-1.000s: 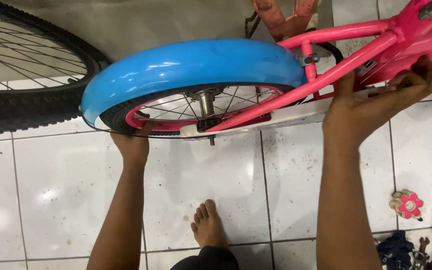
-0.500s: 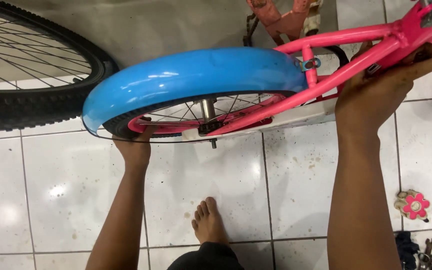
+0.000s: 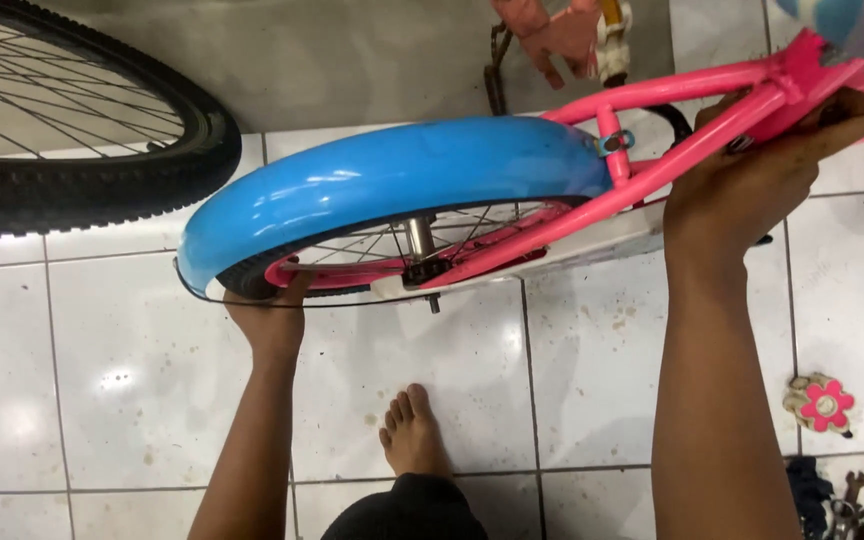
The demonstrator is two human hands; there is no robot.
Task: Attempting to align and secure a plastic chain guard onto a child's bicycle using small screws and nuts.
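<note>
The left hand [image 3: 270,318] reaches up and grips the small wheel with the pink rim [image 3: 352,268] from below, fingers curled around the tyre. The right hand [image 3: 752,175] is wrapped tight around the pink metal bike frame [image 3: 652,170]. A shiny blue plastic mudguard [image 3: 392,185] covers the wheel. A big black spoked wheel [image 3: 82,170] stands on the left. A bare foot [image 3: 414,435] rests on the white tiled floor [image 3: 102,380]. A pink flower-shaped part [image 3: 820,402] lies at the right.

Item: small pink bicycle frame [image 3: 692,150], tilted, rear end held above white tiles | Rear wheel [image 3: 392,262]: pink rim, black tyre, silver spokes, axle nut visible | Mudguard [image 3: 392,185]: glossy blue, arched over wheel, bracket-fixed to frame
</note>
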